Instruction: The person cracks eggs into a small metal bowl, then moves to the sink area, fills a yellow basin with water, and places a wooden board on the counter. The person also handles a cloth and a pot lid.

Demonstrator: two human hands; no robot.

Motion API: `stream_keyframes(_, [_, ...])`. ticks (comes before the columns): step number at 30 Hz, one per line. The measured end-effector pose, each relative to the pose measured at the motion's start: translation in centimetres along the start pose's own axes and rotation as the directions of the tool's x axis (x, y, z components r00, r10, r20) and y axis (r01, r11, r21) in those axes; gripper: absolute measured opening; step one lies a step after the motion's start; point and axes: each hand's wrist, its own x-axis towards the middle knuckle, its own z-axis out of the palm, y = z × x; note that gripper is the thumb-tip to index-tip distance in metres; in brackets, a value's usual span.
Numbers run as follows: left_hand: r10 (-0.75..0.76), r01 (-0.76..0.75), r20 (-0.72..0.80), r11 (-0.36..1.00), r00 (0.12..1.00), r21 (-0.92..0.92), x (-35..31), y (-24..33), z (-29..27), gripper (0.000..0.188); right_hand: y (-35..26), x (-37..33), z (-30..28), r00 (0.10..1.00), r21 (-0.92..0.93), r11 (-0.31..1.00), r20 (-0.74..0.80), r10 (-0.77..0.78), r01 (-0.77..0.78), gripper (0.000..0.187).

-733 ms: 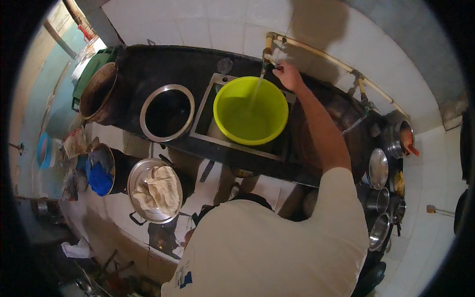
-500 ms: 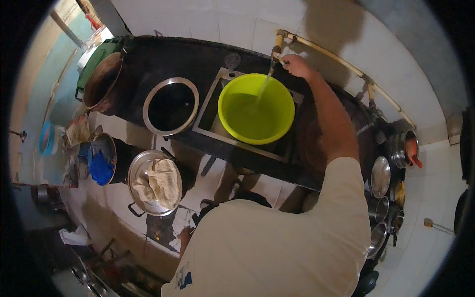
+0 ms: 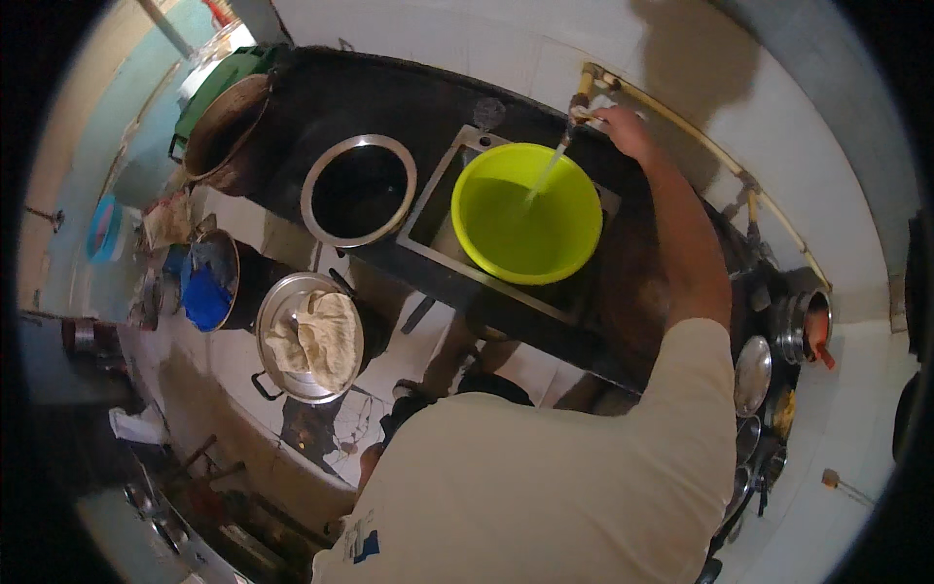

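Note:
My right hand reaches out to the wall tap, its fingers closed round the tap's handle. A stream of water runs from the spout into a bright yellow-green basin, with water in its bottom. The basin rests over the steel sink set in a black counter. Left of the sink stands a round metal pot with a wide pale rim and a dark inside. Beside my body, only a little of my left hand shows; its fingers are hidden.
Below the counter, a cream cloth lies on a handled steel pot. Left of it is a bin with a blue bag. A brown vessel stands far left. Steel dishes line the right side. Pipes run along the wall.
The whole view has shifted, so the basin and tap appear farther right. My right hand stays at the tap handle, and the water keeps running into the basin.

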Motion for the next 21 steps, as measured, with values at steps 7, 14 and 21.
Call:
stream_keyframes(7, [0.124, -0.124, -0.052, 0.992, 0.991, -0.005, -0.5, 0.2, -0.7, 0.028, 0.8, -1.8, 1.7, 0.987, 0.306, 0.949, -0.114, 0.117, -0.078, 0.03])
stream_keyframes(14, [-0.358, 0.369, 0.188, 0.55, 0.915, -0.75, 0.1, 2.3, -5.1, 0.022, 1.7, -7.9, 0.7, 0.978, 0.313, 0.933, -0.051, 0.203, -0.177, 0.03])
stream_keyframes(21, [-0.303, 0.136, 0.072, 0.195, 0.95, -0.971, 13.7, 7.8, -15.7, 0.027, -1.1, -15.0, -3.8, 0.878, 0.389, 0.788, 0.237, 0.415, -0.477, 0.025])
